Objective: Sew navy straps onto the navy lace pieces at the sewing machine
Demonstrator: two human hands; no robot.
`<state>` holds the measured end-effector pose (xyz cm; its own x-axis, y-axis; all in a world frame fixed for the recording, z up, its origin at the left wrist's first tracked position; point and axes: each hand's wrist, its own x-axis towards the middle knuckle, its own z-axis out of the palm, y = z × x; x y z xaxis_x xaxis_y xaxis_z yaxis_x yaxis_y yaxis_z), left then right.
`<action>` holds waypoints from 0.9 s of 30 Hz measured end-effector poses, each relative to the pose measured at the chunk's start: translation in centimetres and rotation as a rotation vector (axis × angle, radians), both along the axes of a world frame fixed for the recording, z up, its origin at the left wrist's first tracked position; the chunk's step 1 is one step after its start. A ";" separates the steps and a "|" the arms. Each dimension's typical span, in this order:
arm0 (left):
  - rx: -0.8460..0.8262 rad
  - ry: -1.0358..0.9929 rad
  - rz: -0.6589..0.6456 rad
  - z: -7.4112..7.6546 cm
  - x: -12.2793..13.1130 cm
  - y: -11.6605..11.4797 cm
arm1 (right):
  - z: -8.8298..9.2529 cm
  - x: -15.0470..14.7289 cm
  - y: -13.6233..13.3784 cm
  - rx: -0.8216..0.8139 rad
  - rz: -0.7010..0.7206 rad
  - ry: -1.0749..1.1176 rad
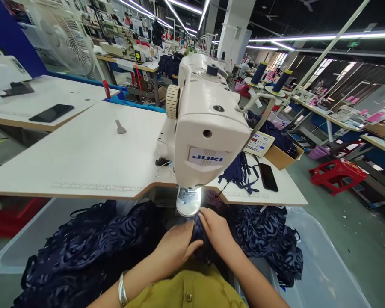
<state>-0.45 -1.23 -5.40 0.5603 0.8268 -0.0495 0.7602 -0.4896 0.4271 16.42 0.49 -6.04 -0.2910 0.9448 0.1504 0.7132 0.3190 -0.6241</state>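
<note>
A white sewing machine (208,128) stands straight ahead, its lamp lighting the metal plate (188,203) under the head. Just in front of that plate, my left hand (176,241) and my right hand (214,226) grip a piece of dark navy patterned fabric (198,231) between them. My left fingers lie along the fabric's left side, with the thumb pointing right. The right fingertips press on its upper right edge, close to the plate. The needle and the fabric's far end are hard to make out. Navy patterned fabric piles (93,239) lie to both sides.
Clear plastic bins (321,252) hold the fabric at left and right. On the white tabletop (93,145) lie a small grey metal piece (119,127), navy straps (239,173) and a phone (268,176). A cardboard box (284,156) and red stool (337,175) stand to the right.
</note>
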 end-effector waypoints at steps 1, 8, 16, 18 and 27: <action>0.006 -0.029 0.015 0.5 -0.4 0.1 | 1.0 0.4 -0.1 -0.059 0.088 0.044; -0.233 -0.462 -0.037 5.2 -3.4 1.2 | 7.6 0.5 -0.1 -0.157 0.399 0.205; 0.715 -0.211 -0.025 6.0 -4.3 2.9 | 6.7 -2.6 2.5 -0.022 -0.109 0.292; 0.671 -0.199 -0.174 5.7 -4.5 3.1 | 6.3 -2.7 2.7 -0.120 -0.169 0.412; 0.633 -0.079 -0.001 5.9 -3.1 2.3 | 5.8 -2.1 5.2 -0.243 -0.184 0.609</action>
